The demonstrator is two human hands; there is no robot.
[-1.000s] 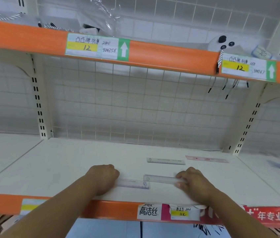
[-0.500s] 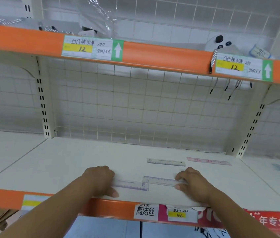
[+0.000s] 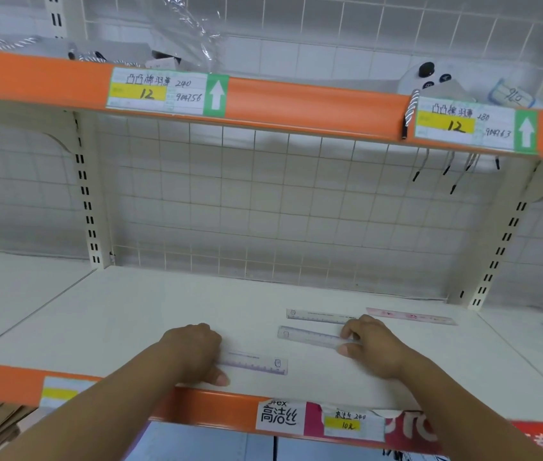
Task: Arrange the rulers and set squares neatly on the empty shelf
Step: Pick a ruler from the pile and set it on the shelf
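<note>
White store shelf, wire grid behind, orange rail in front. Four rulers lie flat on it. Left hand grips the 9 o'clock end of the purple ruler by the front edge, fingers curled over it. Right hand pinches the 3 o'clock end of the clear ruler. White ruler lies just beyond at 12 o'clock, pink ruler at its 3 o'clock. No set squares seen. Judged step: aligning the two front rulers. Next move calls for sliding them parallel with the back pair.

Soft, even light, prob. from overhead; white shelf bright, faint shadow on back grid under upper shelf. Wide-angle bend at edges; right edge blurry.
</note>
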